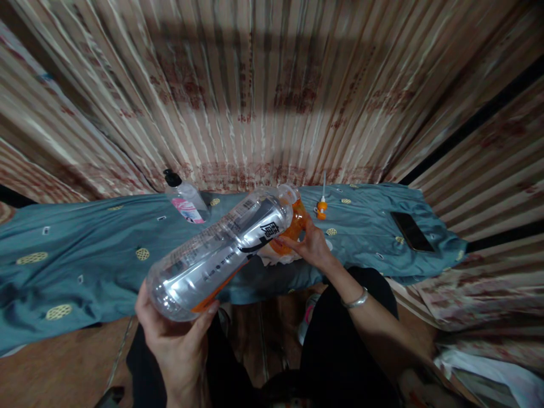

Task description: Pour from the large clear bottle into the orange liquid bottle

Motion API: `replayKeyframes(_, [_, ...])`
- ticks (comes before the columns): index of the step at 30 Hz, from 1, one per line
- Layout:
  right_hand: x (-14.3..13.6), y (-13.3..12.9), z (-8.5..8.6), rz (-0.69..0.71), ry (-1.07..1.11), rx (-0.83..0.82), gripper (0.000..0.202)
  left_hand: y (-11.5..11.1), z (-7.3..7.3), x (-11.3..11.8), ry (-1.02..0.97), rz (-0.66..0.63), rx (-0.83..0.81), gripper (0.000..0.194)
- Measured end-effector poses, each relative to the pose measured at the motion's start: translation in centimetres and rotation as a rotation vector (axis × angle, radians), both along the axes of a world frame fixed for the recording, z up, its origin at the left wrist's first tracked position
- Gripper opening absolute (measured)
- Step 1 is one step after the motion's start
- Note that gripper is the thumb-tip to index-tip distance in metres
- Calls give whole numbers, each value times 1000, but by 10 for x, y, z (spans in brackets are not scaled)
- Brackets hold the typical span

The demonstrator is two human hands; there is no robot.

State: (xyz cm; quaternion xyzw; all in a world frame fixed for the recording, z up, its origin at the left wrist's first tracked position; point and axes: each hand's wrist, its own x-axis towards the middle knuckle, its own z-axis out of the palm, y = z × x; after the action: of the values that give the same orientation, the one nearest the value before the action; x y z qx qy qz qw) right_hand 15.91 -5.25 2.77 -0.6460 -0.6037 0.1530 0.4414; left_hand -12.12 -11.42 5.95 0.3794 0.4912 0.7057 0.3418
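Head view: A person's left hand (176, 337) grips a tilted clear bottle (216, 258) by its base above the cloth-covered tabletop (114, 238), the right hand (313, 243) grasping an orange bottle (293, 226) beside its upper end; pouring appears underway, the next move demanding steadily aligned mouths

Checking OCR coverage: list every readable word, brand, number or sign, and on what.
Nothing legible.
Large clear bottle: bold black characters, too blurred.
Same bottle: small print, too small.
Pump bottle: pink label, too blurred.
Teal cloth: white patches, too small.
Curtain: letter-like marks, too blurred.
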Motion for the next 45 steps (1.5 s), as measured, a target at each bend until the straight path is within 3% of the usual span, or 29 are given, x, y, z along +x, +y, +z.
replayKeyframes(45, [1, 1, -1, 8, -7, -17, 81, 0, -2, -2, 14, -5, 19, 106])
